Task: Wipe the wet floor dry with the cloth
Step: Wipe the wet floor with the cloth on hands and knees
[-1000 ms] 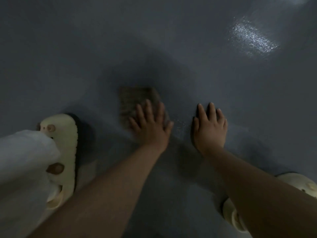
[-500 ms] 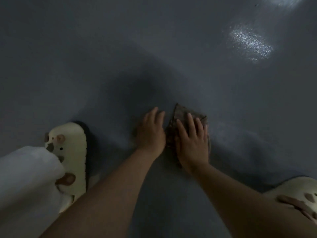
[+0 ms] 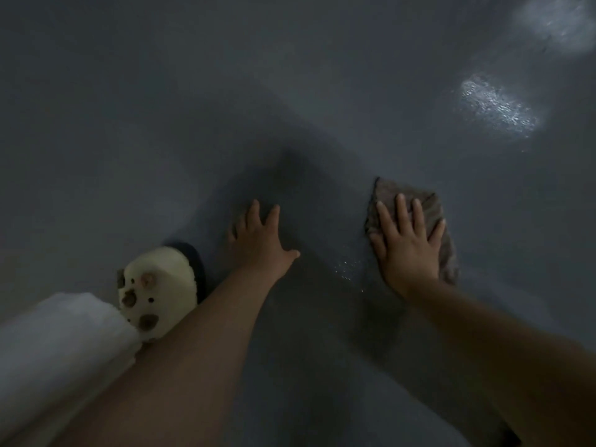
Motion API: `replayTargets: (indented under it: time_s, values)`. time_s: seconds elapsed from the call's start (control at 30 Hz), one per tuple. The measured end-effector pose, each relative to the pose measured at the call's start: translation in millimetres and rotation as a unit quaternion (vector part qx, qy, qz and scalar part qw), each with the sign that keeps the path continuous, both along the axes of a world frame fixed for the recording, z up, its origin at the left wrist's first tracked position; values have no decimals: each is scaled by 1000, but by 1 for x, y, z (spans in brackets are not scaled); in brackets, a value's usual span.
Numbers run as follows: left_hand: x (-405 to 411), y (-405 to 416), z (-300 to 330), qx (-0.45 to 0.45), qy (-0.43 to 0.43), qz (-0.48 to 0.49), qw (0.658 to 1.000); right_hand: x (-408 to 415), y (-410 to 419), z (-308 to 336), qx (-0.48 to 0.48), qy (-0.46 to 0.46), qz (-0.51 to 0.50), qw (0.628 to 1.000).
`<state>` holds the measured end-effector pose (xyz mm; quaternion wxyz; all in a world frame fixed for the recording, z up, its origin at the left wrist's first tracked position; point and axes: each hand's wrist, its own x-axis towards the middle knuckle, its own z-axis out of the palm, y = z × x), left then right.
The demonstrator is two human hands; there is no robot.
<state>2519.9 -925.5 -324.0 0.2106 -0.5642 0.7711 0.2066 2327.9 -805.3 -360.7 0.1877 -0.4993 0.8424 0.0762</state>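
cloth (image 3: 433, 208): soft, limp, likely damp and light; best pressed under a flat palm, not pinched | look: brownish, crumpled, corners poking out | place: on grey floor (image 3: 161, 124) under right hand (image 3: 408, 243), fingers spread, pressing flat | left hand (image 3: 261, 237): released, empty, braced on floor | droplets (image 3: 346, 269) between hands
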Motion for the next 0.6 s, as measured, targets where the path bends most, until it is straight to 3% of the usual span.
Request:
replayTargets:
  time_s: [0.13, 0.23, 0.33, 0.43, 0.5, 0.6]
  values:
    - [2, -9, -4, -43, 70, 56, 995, 18, -39, 1, -7, -21, -46, 999]
    - [10, -23, -5, -74, 100, 65, 990, 62, -33, -4, -47, -27, 132, 990]
    - [18, -45, -2, -102, 80, 74, 989, 83, -28, -9, -60, -43, 312, 947]
    - [24, -72, 5, -48, 15, 91, 995, 55, -56, -17, -73, -42, 444, 892]
    - [28, -87, 7, 5, -28, 83, 996, 33, -88, -18, -63, -21, 468, 882]
    - [35, -99, 6, 32, -53, 62, 996, 10, -140, -14, -50, 10, 391, 919]
